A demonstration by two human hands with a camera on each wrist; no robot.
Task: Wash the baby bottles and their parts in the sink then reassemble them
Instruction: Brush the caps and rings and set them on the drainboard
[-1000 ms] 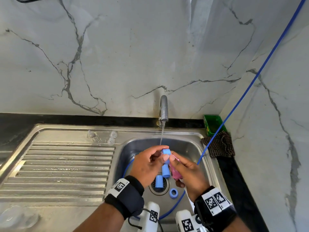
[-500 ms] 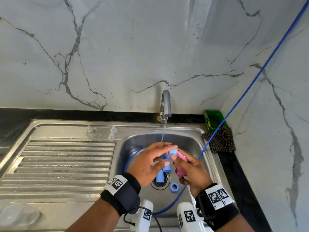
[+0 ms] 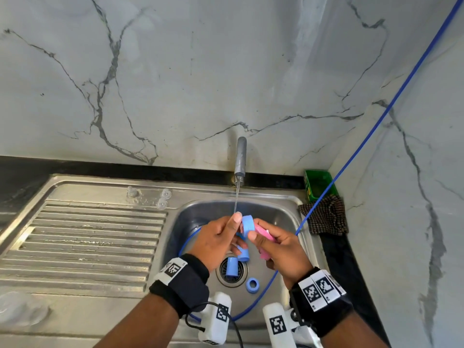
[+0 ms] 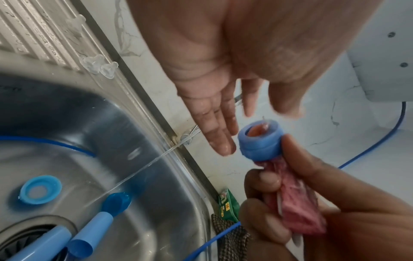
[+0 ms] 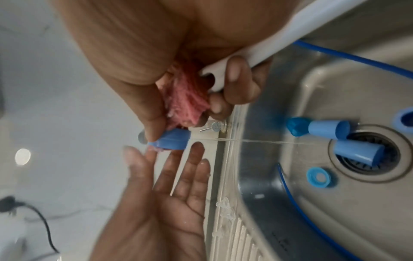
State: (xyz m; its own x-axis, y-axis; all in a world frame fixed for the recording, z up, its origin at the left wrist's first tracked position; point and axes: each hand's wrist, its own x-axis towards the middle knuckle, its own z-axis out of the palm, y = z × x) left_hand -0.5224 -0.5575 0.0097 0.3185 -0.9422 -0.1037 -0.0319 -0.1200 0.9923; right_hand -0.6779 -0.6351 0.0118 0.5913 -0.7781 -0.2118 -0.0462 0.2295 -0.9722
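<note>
My right hand (image 3: 278, 249) grips a pink sponge brush (image 4: 297, 208) with a white handle (image 5: 257, 53). A blue bottle collar (image 3: 247, 223) sits threaded over the sponge's tip, under the thin water stream, with my right thumb on its side. My left hand (image 3: 218, 237) is beside the collar, fingers (image 4: 223, 134) straight and wet, holding nothing. Two blue bottle bodies (image 3: 231, 266) (image 3: 243, 254) lie over the drain. A second blue collar (image 3: 252, 285) lies flat on the sink (image 3: 200, 217) floor.
The tap (image 3: 240, 159) runs at the back of the basin. Clear teats (image 3: 162, 197) stand on the drainboard's far edge. A blue hose (image 3: 351, 159) loops down into the sink. A green box (image 3: 319, 183) and a checked cloth (image 3: 326, 217) sit at the back right.
My left hand's fingers have straightened and come off the blue collar. The collar now rides on the sponge in my right hand, a little higher under the stream.
</note>
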